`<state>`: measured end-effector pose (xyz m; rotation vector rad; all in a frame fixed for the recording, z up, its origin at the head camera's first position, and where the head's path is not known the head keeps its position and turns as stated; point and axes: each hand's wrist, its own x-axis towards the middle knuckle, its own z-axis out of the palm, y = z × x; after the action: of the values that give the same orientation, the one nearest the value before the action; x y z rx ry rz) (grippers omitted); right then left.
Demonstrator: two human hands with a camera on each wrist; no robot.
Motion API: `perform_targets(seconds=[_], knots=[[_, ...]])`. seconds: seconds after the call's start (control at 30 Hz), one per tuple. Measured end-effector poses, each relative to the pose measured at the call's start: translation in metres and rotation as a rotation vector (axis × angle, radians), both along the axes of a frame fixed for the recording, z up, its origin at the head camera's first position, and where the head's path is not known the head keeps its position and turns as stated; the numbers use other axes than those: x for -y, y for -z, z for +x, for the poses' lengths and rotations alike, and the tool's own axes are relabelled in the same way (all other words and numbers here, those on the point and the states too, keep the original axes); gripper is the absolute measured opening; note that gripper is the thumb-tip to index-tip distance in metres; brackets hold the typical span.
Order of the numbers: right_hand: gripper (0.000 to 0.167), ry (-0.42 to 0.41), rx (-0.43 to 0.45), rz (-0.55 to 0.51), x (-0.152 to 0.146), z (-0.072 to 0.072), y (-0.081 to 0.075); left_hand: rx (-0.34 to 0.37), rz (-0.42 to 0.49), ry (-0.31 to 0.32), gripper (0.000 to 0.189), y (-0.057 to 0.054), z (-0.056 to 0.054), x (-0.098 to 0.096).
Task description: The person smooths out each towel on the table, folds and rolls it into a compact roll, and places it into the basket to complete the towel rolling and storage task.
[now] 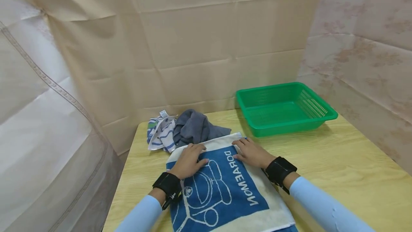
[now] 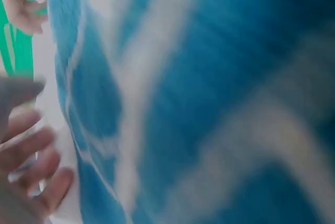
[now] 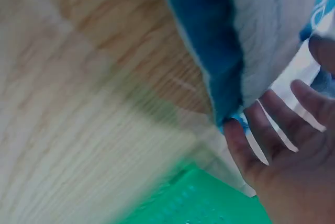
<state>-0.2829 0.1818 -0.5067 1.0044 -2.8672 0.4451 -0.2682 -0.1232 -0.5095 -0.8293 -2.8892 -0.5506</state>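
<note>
A blue towel [image 1: 238, 203] with a white border, a white line drawing and the lettering DORAEMON lies on the table's near side. My left hand [image 1: 189, 160] rests on its far left part, fingers spread and slightly bent. At the far right corner is my right hand [image 1: 252, 152], its fingertips touching the white border. Seen from the right wrist, loosely extended fingers [image 3: 269, 130] meet the towel edge, where a blue layer shows beneath the white one. In the left wrist view the left hand [image 2: 31, 156] lies along the white edge, without a grip on the cloth.
Behind the towel lie a crumpled grey cloth [image 1: 196, 126] and a blue-and-white striped cloth [image 1: 162, 135] with a tag. A green plastic basket [image 1: 284, 126] stands at the back right of the wooden table [image 1: 351, 174]. Beige curtains [image 1: 193, 46] enclose the back.
</note>
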Motion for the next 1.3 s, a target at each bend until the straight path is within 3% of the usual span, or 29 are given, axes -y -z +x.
perform_targets(seconds=[0.07,0.13,0.23,0.4,0.5,0.6,0.67,0.8,0.9,1.13,1.3], knots=[[0.045,0.011,-0.053,-0.039,-0.005,-0.006,0.005,-0.096,0.071,-0.099,0.034,0.001,0.002,0.013],[0.045,0.037,-0.094,-0.074,-0.009,-0.010,0.010,-0.137,0.123,-0.208,0.032,0.002,0.003,0.027],[0.055,0.077,-0.097,-0.104,-0.014,-0.015,0.014,-0.106,0.147,-0.299,0.041,0.006,0.002,0.047],[0.075,0.161,0.070,-0.112,-0.010,-0.025,0.014,0.029,0.207,-0.287,0.033,0.009,-0.003,0.071],[0.061,0.184,0.126,-0.094,-0.005,-0.032,0.012,0.096,0.253,-0.282,0.034,0.004,-0.004,0.079],[0.025,0.184,0.085,-0.114,-0.003,-0.030,0.010,0.168,0.242,-0.300,0.041,-0.001,-0.006,0.083],[0.014,0.195,0.061,-0.151,-0.007,-0.026,0.008,0.191,0.199,-0.299,0.048,-0.001,-0.007,0.085],[0.015,0.259,0.033,-0.227,-0.016,-0.015,-0.001,0.191,0.133,-0.290,0.050,-0.003,-0.008,0.092],[0.014,0.309,0.013,-0.278,-0.020,-0.009,-0.009,0.170,0.133,-0.288,0.043,-0.005,-0.010,0.096],[0.019,0.388,-0.030,-0.439,-0.022,-0.005,-0.005,0.252,0.238,-0.270,0.032,0.001,-0.013,0.102],[0.030,0.415,0.187,-0.530,-0.023,-0.003,-0.004,0.288,0.263,-0.279,0.035,0.005,-0.016,0.103]])
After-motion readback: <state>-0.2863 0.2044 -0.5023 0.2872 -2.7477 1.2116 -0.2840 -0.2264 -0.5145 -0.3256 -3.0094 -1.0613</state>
